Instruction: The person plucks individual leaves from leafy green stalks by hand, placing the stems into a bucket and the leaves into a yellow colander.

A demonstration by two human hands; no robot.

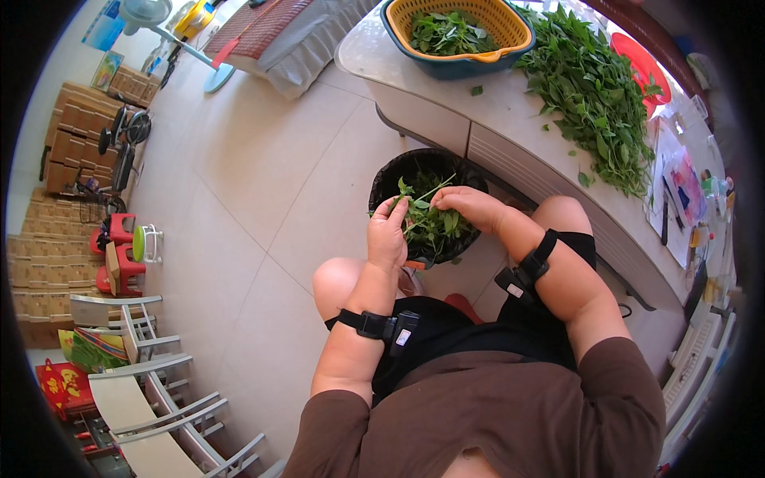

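Over a black-lined bin (385,173) on the floor, my left hand (387,230) pinches a leafy green sprig (405,190) between thumb and fingers. My right hand (469,206) is closed at the fingertips on a pale green stem (439,186) that runs beside the sprig; whether the two are one plant cannot be made out. Green stems and leaves (445,230) lie in the bin below both hands. A large heap of leafy greens (597,101) spreads over the table to the right. Near it, picked leaves (451,36) sit in a yellow colander (508,27) nested in a dark blue basin (454,70).
The table (496,110) edges the right side of the bin. A red plastic basin (636,57) stands behind the heap, and pens and papers (675,203) lie nearer me. Folding chairs (143,388), red stools (125,263), cardboard boxes (83,134) and a pedestal fan (218,76) line the left.
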